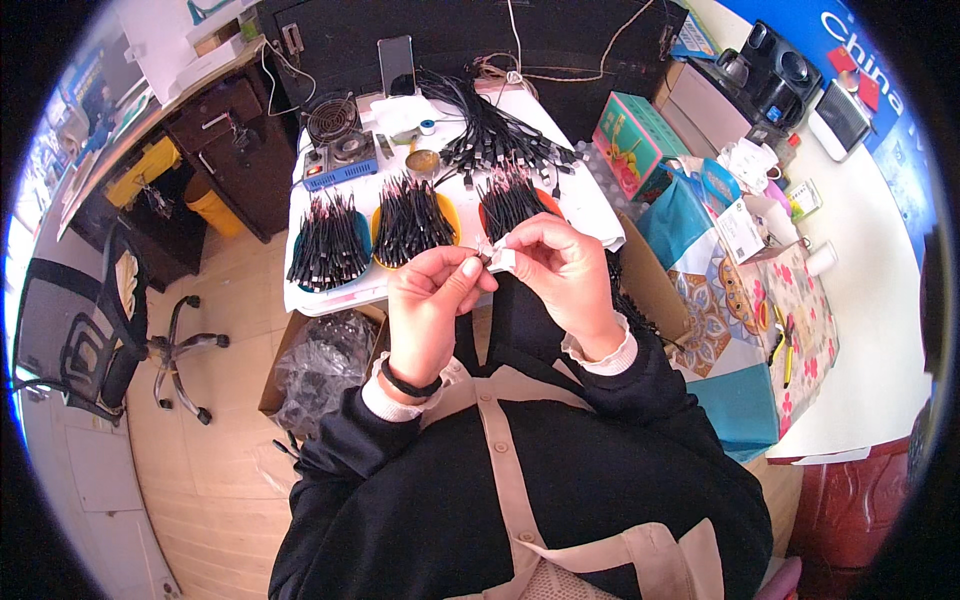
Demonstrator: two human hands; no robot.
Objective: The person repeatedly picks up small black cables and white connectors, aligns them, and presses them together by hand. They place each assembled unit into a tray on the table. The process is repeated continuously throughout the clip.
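Note:
In front of my chest, my left hand (437, 290) and my right hand (556, 270) meet fingertip to fingertip. Both pinch a small cable end (486, 251) with pale, thin wires; the fingers hide most of it. White wrapping covers the tips of my right thumb and forefinger. Just beyond the hands, bundles of short black cables stand in a blue tray (362, 232), a yellow tray (456, 212) and a red tray (553, 205). Pinkish wire ends point up from these bundles, and metal plugs show at their lower ends.
The white table (590, 215) also bears a blue soldering station (340, 172), a small fan (332, 118), a propped phone (396, 66), a round tin (422, 161) and a pile of longer black cables (490, 135). Boxes flank my legs. An office chair (110, 330) stands left.

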